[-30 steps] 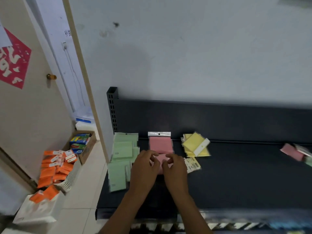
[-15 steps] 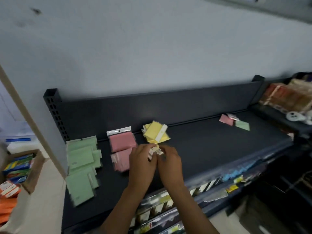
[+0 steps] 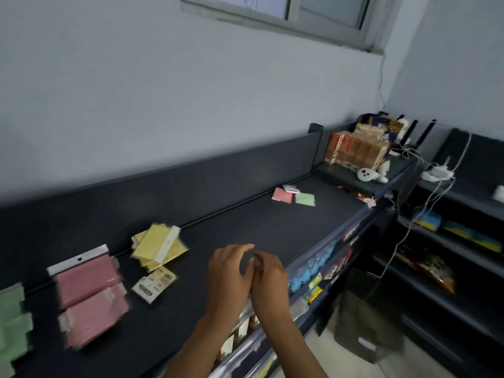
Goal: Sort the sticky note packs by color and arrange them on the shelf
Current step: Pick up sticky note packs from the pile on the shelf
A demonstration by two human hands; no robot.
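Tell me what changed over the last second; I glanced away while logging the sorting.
Both hands left the pink pile and drifted right along the shelf, the left hand and right hand now close together over bare surface. A face-down pack lies uncovered below the yellow pile. Whether they hold anything is blurred. The pink pile, green pile and far loose packs stayed put.

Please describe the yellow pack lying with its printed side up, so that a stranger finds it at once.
On the dark shelf, find the yellow pile beside the pink packs. Just in front lies one pack; only it shows black print.
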